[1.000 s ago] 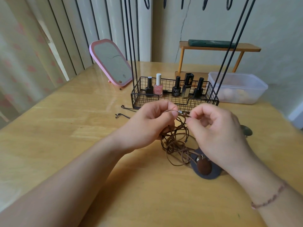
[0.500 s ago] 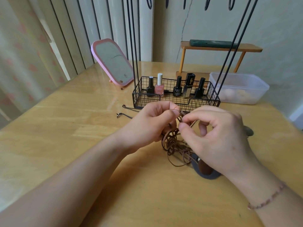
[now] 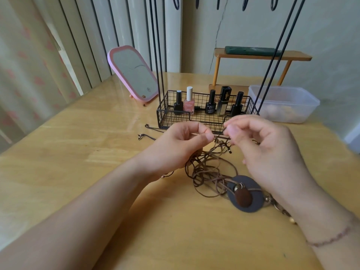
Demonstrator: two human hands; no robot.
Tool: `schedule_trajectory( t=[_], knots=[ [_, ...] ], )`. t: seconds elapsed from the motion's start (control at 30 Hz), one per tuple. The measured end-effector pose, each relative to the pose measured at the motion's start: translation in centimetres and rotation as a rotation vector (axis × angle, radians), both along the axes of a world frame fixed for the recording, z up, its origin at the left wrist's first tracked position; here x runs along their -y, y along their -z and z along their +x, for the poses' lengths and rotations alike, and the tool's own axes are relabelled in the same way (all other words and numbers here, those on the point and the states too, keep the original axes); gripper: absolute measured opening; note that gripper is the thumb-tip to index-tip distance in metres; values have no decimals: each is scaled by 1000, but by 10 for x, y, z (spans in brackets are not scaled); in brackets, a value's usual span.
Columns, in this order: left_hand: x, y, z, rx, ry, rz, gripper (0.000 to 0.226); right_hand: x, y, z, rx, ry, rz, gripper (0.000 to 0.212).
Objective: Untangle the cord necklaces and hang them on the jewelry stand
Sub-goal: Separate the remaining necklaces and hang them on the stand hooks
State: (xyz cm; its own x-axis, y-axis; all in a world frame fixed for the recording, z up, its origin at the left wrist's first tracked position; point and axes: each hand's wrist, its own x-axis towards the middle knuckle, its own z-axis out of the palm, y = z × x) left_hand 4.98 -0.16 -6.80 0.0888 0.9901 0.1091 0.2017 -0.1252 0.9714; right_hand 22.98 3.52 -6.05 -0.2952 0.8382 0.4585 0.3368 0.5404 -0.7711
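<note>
Your left hand (image 3: 181, 145) pinches a strand of the brown cord necklaces (image 3: 209, 172) between thumb and forefinger, just in front of the wire basket (image 3: 167, 115) at the foot of the jewelry stand (image 3: 157, 55). Your right hand (image 3: 266, 152) faces it, thumb and forefinger closed on the same short stretch of cord, the other fingers loosely curled. Between the two hands the strand runs nearly level and lifted off the desk (image 3: 78, 152).

Below that stretch the rest of the cords hang down into a loose tangle lying on the desk, in front of the basket. A dark round pendant (image 3: 245, 193) with a brown oval piece on it lies at the near right edge of the tangle, beside your right wrist. A beaded strand (image 3: 282, 210) shows just right of the pendant, partly hidden under your forearm.

The basket holds several nail polish bottles (image 3: 189, 103). Two thin dark chains (image 3: 148, 133) lie on the desk left of the basket. A pink mirror (image 3: 134, 75) stands behind and left of the basket, and a clear plastic box (image 3: 282, 104) sits to its right.
</note>
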Motion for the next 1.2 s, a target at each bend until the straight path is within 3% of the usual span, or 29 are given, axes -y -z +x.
schedule_trajectory(
  t=[0.1, 0.2, 0.37, 0.57, 0.83, 1.2],
  knots=[
    [-1, 0, -1, -5, 15, 21, 17, -3, -7, 4, -249, -85, -411, 33],
    [-1, -2, -2, -3, 48, 37, 17, -6, -14, 8, -340, -179, -572, 35],
    [1, -3, -1, 15, 100, 34, 15, -6, -14, 9, -259, -167, -468, 31],
    [2, -2, 4, 37, 205, 30, 9, 0, -11, 2, -293, -295, -503, 13],
    [2, -4, 2, -20, 144, 43, 10, -3, -9, 3, -294, -257, -400, 7],
    [0, -1, 5, -63, 54, 25, 28, 2, -8, 0, -199, -388, -383, 13]
  ],
)
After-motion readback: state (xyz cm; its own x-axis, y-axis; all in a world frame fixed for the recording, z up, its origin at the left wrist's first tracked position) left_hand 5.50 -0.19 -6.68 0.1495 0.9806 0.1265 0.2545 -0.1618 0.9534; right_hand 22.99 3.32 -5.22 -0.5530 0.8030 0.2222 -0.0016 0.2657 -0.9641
